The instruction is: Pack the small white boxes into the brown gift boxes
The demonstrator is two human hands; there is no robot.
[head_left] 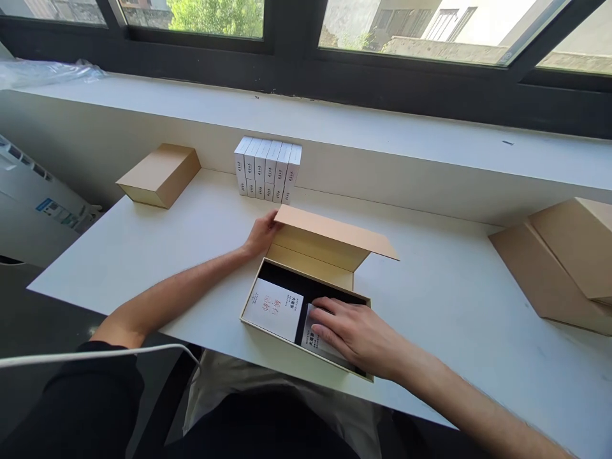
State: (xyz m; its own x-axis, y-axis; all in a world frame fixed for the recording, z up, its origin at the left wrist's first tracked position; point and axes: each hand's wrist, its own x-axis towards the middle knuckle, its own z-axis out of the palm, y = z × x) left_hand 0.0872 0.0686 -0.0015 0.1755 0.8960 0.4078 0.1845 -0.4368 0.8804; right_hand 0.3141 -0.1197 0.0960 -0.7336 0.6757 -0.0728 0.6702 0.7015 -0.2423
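An open box (pixel 306 349) with a black interior lies near the table's front edge, its tan lid (pixel 335 231) raised at the back. In its left part sits a white packet (pixel 273 308) with red and black print. A second white packet (pixel 312 336) lies in the right part, partly covered by my right hand (pixel 351 331), which rests on it with the fingers spread. My left hand (pixel 262 233) is at the left end of the lid, its fingers wrapped round the edge and partly hidden.
Small white boxes (pixel 268 162) stand in rows against the wall. A closed tan box (pixel 160 173) is at the back left. Larger tan boxes (pixel 564 261) are at the right. A white cable (pixel 95 357) crosses the lower left.
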